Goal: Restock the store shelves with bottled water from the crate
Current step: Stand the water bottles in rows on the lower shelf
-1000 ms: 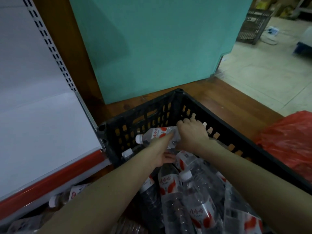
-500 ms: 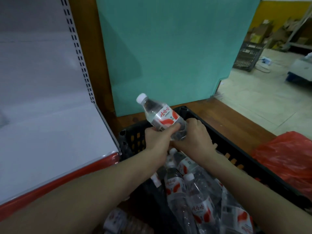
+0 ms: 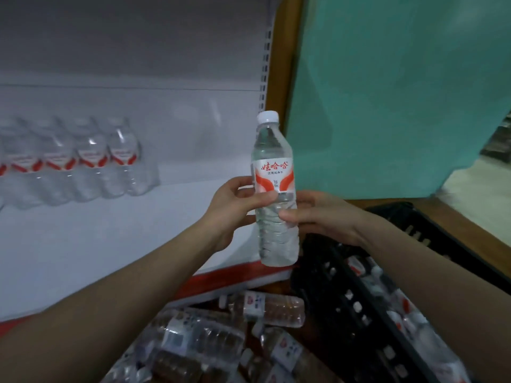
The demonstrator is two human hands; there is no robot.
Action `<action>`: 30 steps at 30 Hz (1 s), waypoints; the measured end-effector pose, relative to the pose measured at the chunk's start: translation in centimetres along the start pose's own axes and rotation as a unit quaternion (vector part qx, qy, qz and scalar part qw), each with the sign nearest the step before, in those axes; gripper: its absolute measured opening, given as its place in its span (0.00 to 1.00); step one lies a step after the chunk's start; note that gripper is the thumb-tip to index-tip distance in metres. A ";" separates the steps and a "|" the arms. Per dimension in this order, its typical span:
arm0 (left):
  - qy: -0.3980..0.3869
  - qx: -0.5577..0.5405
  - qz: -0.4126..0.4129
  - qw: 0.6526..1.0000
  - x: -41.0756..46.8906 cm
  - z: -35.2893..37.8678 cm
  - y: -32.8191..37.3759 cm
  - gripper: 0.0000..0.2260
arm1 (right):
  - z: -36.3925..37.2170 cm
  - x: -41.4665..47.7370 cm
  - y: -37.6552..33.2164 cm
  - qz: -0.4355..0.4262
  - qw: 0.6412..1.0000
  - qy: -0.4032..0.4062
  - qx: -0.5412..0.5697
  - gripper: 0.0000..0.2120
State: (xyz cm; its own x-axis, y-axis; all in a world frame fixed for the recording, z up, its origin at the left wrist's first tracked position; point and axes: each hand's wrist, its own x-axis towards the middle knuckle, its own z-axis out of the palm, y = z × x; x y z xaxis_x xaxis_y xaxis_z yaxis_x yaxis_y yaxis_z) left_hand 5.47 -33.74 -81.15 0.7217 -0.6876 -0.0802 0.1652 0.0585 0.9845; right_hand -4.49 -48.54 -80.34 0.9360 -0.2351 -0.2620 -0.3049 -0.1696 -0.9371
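Note:
An upright clear water bottle (image 3: 273,161) with a white cap and a red-and-white label is held in front of me, above the shelf's right end. My left hand (image 3: 229,205) grips it from the left at the label's lower edge. My right hand (image 3: 318,214) grips its ribbed middle from the right. The black plastic crate (image 3: 356,308) stands at the lower right with several more bottles lying inside. On the white shelf (image 3: 110,230) a row of the same bottles (image 3: 83,158) stands at the back left.
A red price strip (image 3: 221,280) edges the shelf front. Below it, several bottles (image 3: 215,335) lie on their sides on the lower level. A teal panel (image 3: 401,92) rises on the right behind a wooden frame (image 3: 287,64).
Both hands have lifted the bottle out of the crate and turned it from tilted to upright. My view has swung left, so the shelf and its row of bottles now show.

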 end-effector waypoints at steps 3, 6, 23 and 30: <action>-0.007 0.020 0.016 1.000 -0.6 -4.4 -0.3 0.23 | 3.8 2.4 -0.6 0.008 1.000 -0.028 0.008 0.34; 0.002 0.030 0.019 0.999 -1.1 -8.3 -1.1 0.26 | 7.3 4.7 -1.0 0.011 0.999 -0.033 0.003 0.35; 0.150 0.129 0.059 0.979 3.3 -17.4 -5.2 0.19 | 14.5 18.1 -0.9 -0.079 0.995 0.012 -0.055 0.28; 0.205 0.150 0.052 0.966 9.5 -18.9 -6.5 0.19 | 14.5 25.9 0.0 -0.112 0.992 0.009 -0.055 0.27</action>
State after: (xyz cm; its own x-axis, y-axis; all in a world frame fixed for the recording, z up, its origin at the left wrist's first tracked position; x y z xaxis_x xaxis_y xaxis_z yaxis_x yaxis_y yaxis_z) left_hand 23.96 -26.94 -91.24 0.9397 -0.3409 0.0261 -0.0792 -0.1429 0.9866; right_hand 22.27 -40.76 -90.43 0.9793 -0.1975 -0.0449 -0.1083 -0.3230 -0.9402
